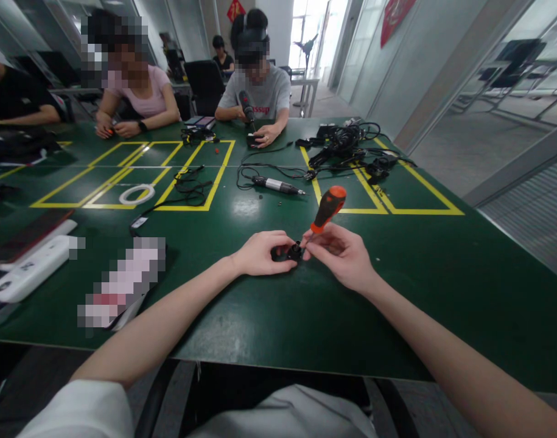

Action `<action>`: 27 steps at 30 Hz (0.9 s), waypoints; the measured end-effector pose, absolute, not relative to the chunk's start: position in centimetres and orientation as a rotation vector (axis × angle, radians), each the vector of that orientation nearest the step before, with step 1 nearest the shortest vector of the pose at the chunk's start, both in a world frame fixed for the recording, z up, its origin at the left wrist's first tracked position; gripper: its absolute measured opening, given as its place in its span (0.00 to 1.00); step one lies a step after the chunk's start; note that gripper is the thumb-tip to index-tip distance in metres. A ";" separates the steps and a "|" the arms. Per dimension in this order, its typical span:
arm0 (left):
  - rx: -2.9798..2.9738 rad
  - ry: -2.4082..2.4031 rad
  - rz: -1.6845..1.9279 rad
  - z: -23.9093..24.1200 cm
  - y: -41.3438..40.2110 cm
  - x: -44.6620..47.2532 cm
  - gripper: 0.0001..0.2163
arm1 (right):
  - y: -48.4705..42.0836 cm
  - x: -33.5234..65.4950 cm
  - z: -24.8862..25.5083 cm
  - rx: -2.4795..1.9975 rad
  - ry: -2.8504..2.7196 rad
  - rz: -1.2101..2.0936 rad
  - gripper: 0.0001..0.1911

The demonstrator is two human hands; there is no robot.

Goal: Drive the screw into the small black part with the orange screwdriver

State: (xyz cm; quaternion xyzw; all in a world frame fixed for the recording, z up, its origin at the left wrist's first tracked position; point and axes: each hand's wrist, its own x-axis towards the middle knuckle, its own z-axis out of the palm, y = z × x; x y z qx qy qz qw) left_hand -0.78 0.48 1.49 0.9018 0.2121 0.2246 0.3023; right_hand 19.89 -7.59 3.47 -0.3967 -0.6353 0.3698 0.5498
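My left hand (260,252) lies on the green table (305,316), fingers curled round a small black part (293,250) that it pins down. My right hand (339,252) pinches the shaft of a screwdriver (327,208) with an orange and black handle. The handle tilts up and to the right. Its tip meets the top of the black part between my two hands.
An electric screwdriver (276,184) with its cable lies beyond my hands. A heap of black cables (351,149) sits at the far right, a white tape ring (136,194) inside yellow floor-tape boxes to the left. White devices (29,267) lie at the near left. Other people sit across the table.
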 end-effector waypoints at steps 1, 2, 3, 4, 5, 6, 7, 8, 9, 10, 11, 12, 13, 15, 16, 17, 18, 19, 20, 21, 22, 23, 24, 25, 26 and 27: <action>2.391 0.564 0.592 1.5 0.5 -0.8 0.11 | -7.6 19.8 3.4 -0.934 -1.474 0.882 0.16; 2.391 0.566 0.591 1.5 0.5 -0.8 0.11 | -7.6 19.8 3.4 -0.934 -1.446 0.883 0.17; 2.391 0.570 0.592 1.5 0.5 -0.8 0.11 | -7.6 19.7 3.4 -0.940 -1.423 0.879 0.18; 2.391 0.574 0.593 1.5 0.4 -0.8 0.11 | -7.6 19.7 3.4 -0.953 -1.407 0.868 0.17; 2.392 0.578 0.593 1.5 0.5 -0.8 0.11 | -7.5 19.7 3.4 -0.972 -1.394 0.848 0.17; 2.393 0.581 0.593 1.5 0.5 -0.7 0.11 | -7.5 19.7 3.4 -0.990 -1.382 0.823 0.16; 2.395 0.583 0.591 1.4 0.5 -0.7 0.11 | -7.4 19.7 3.5 -1.003 -1.371 0.795 0.16; 2.396 0.583 0.587 1.4 0.5 -0.7 0.10 | -7.4 19.7 3.5 -1.011 -1.363 0.770 0.15; 2.398 0.582 0.585 1.4 0.5 -0.7 0.10 | -7.3 19.7 3.5 -1.016 -1.356 0.751 0.15; 2.400 0.581 0.584 1.5 0.5 -0.8 0.10 | -7.3 19.7 3.6 -1.020 -1.350 0.740 0.14; 2.402 0.581 0.583 1.5 0.5 -0.8 0.10 | -7.3 19.8 3.6 -1.024 -1.343 0.738 0.14; 2.403 0.583 0.583 1.5 0.5 -0.8 0.10 | -7.3 19.8 3.6 -1.029 -1.333 0.742 0.14; 2.402 0.586 0.583 1.6 0.4 -0.8 0.10 | -7.3 19.8 3.7 -1.034 -1.320 0.750 0.14; 2.399 0.590 0.584 1.6 0.4 -0.8 0.10 | -7.3 19.9 3.7 -1.032 -1.298 0.764 0.15; 2.397 0.591 0.583 1.7 0.4 -0.8 0.10 | -7.4 19.9 3.7 -1.025 -1.302 0.774 0.15; 2.395 0.592 0.583 1.7 0.4 -0.8 0.10 | -7.4 19.9 3.7 -1.013 -1.318 0.787 0.14; 2.393 0.593 0.583 1.7 0.4 -0.7 0.11 | -7.4 19.9 3.6 -0.999 -1.344 0.801 0.14; 2.392 0.594 0.581 1.6 0.4 -0.7 0.11 | -7.5 19.8 3.6 -0.983 -1.372 0.813 0.13; 2.392 0.597 0.580 1.6 0.4 -0.7 0.11 | -7.5 19.8 3.6 -0.969 -1.397 0.818 0.13; 2.391 0.599 0.577 1.6 0.4 -0.7 0.11 | -7.5 19.7 3.5 -0.958 -1.413 0.812 0.14; 2.391 0.601 0.575 1.5 0.4 -0.7 0.11 | -7.6 19.7 3.4 -0.955 -1.418 0.795 0.14; 2.390 0.603 0.574 1.5 0.4 -0.7 0.11 | -7.6 19.6 3.4 -0.962 -1.414 0.774 0.15; 2.389 0.604 0.573 1.5 0.4 -0.7 0.11 | -7.6 19.6 3.3 -0.974 -1.405 0.755 0.15; 2.388 0.606 0.574 1.5 0.4 -0.7 0.11 | -7.7 19.5 3.3 -0.987 -1.391 0.743 0.15; 2.387 0.607 0.576 1.4 0.4 -0.7 0.11 | -7.7 19.5 3.2 -0.998 -1.374 0.739 0.16; 2.387 0.608 0.578 1.4 0.4 -0.7 0.11 | -7.7 19.5 3.2 -1.006 -1.355 0.741 0.16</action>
